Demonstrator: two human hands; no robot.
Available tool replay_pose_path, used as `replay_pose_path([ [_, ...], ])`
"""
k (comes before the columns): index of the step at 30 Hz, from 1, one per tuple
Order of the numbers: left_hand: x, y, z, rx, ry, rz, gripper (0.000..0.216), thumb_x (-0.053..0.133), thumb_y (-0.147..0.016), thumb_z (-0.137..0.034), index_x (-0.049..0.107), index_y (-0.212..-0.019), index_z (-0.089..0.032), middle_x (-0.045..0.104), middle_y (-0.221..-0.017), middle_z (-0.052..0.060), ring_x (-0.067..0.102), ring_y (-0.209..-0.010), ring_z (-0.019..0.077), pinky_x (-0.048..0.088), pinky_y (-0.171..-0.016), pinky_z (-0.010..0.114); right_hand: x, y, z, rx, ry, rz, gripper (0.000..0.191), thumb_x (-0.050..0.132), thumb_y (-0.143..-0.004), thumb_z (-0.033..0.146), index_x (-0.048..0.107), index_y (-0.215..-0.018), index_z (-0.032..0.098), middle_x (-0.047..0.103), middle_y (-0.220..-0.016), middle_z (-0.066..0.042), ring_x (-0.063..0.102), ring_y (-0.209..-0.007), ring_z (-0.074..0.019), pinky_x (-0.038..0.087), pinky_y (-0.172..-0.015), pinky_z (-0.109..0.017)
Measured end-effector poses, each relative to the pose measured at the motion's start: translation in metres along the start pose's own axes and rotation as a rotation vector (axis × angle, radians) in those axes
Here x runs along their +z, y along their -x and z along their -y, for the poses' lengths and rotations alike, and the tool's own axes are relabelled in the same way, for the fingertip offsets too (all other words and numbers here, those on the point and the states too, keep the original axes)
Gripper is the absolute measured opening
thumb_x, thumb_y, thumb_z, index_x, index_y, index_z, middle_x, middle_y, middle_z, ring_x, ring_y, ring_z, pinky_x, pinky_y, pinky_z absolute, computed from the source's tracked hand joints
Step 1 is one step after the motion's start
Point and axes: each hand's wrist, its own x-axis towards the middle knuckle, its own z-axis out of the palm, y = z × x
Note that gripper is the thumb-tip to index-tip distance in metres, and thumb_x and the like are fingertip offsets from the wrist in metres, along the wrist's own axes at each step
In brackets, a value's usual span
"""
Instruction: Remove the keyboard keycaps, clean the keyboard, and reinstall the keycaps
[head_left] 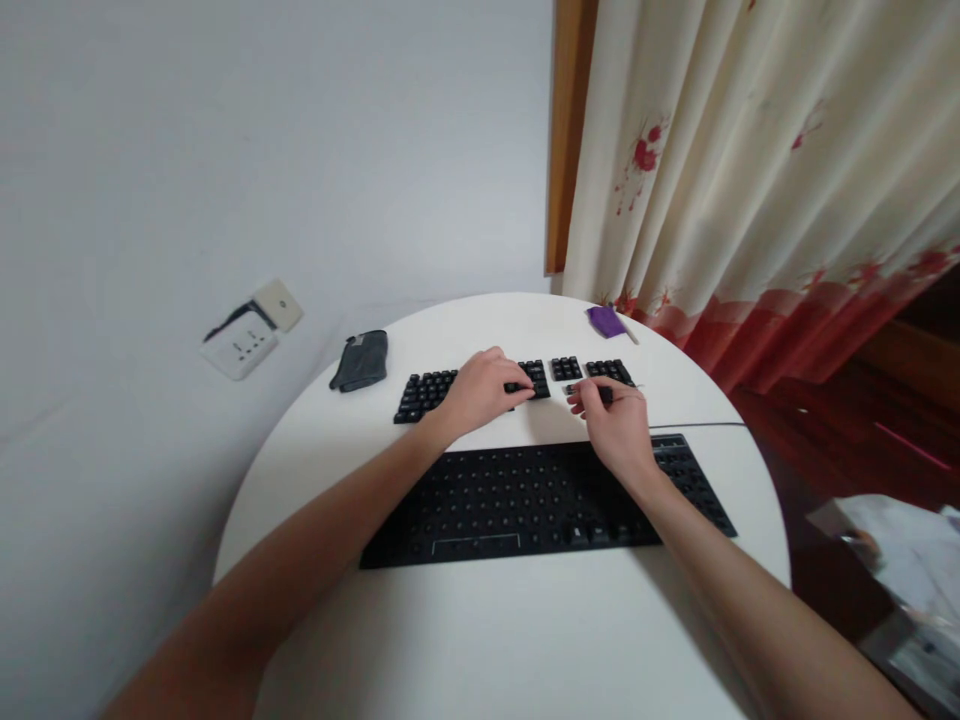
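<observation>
Left hand (484, 388): beyond the keyboard (510, 500), fingers half curled at the caps (427, 393); whether you pinch one, I cannot tell.
Right hand (616, 420): over the keyboard's far edge, your fingers closed round a dark tool (606, 394).
Cap rows: dropping your left hand could nudge caps askew.
Tool: a slip might scatter caps beyond the keyboard.
Hidden: caps behind your left hand, some keyboard under your right arm (701, 530); the tool's shape is unclear.

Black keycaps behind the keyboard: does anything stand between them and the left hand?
Nothing visible does: the left hand is at the black keycaps, though contact is unclear, and the keyboard lies on the hand's near side.
</observation>
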Motion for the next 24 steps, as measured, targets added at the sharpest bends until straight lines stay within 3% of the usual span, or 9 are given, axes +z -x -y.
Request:
replay_pose_path([
  [3,0.020,0.006,0.000,0.009,-0.071,0.095,0.014,0.067,-0.089,-0.035,0.077,-0.089,-0.024,0.076,-0.088,0.002,0.057,-0.083,0.0208,0.043,-0.076,0.035,-0.002,-0.003,0.000,0.007,-0.029,-0.025,0.033,0.054,-0.090,0.041,0.071,-0.079,0.015,0.074,-0.072,-0.009,0.068,-0.061,-0.0202,0.053,-0.059,-0.030],
  [7,0.034,0.018,0.009,0.017,-0.122,0.112,0.015,0.067,-0.089,-0.035,0.077,-0.095,-0.026,0.076,-0.089,0.002,0.056,-0.083,0.0212,0.041,-0.075,0.035,-0.003,-0.004,0.001,0.000,-0.068,-0.032,0.031,0.055,-0.090,0.040,0.071,-0.080,0.015,0.074,-0.073,-0.009,0.068,-0.062,-0.0198,0.053,-0.059,-0.030],
  [19,0.027,0.024,0.010,-0.057,-0.115,0.078,0.008,0.075,-0.082,-0.031,0.079,-0.087,-0.025,0.064,-0.103,0.005,0.051,-0.094,0.0234,0.046,-0.084,0.040,-0.003,-0.004,0.000,-0.003,-0.089,-0.029,0.031,0.055,-0.090,0.039,0.072,-0.082,0.015,0.074,-0.073,-0.009,0.068,-0.063,-0.0189,0.054,-0.061,-0.030],
  [24,0.029,0.023,0.007,-0.073,-0.113,0.055,0.026,0.079,-0.076,-0.030,0.075,-0.102,-0.024,0.061,-0.112,0.006,0.049,-0.100,0.0256,0.046,-0.091,0.045,-0.002,-0.004,0.001,0.000,-0.080,-0.028,0.030,0.055,-0.090,0.038,0.072,-0.082,0.014,0.074,-0.072,-0.008,0.068,-0.062,-0.0185,0.053,-0.060,-0.030],
])
